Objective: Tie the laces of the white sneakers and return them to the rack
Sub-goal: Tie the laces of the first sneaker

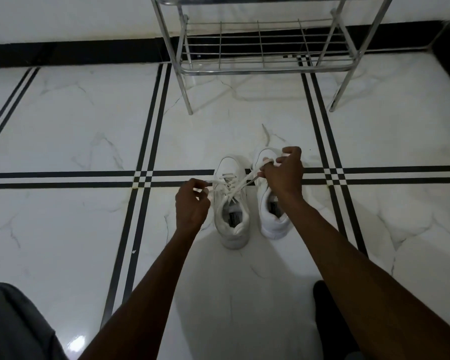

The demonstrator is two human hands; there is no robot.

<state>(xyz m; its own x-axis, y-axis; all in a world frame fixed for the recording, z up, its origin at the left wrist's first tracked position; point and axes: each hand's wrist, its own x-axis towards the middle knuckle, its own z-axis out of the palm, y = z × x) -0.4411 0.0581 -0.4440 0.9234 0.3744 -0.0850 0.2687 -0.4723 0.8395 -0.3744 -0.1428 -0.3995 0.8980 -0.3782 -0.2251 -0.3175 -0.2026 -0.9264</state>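
Two white sneakers stand side by side on the floor (63,131), heels toward the person and toes pointing away toward the rack (260,55). Their long axes run nearly straight away from the camera, roughly parallel. The left sneaker (231,203) sits a little nearer the person than the right sneaker (269,203); a narrow strip of floor shows between them, so they are just beside each other and not touching.

Both are plain white low-tops with padded collars and a dark label on the tongue inside each opening. The left one's laces (234,184) are pulled out from the eyelets, crossing above the tongue; no finished bow shows. A loose lace end (265,133) lies on the floor beyond the right sneaker's toe.

The left hand (191,203) is just left of the left sneaker, fingers curled in, pinching one lace end between thumb and fingertips. The right hand (283,172) is over the front of the right sneaker, closed in a loose fist with the other lace end drawn through its fingers. The lace runs taut from each hand to the crossing.

The rack is a shiny metal frame with a wire-grid lower shelf, standing against the wall beyond the sneakers, well apart from them. The lower shelf holds nothing; only the front edge of the upper tier is in view.

The floor is glossy white marble-look tile with paired black stripes.
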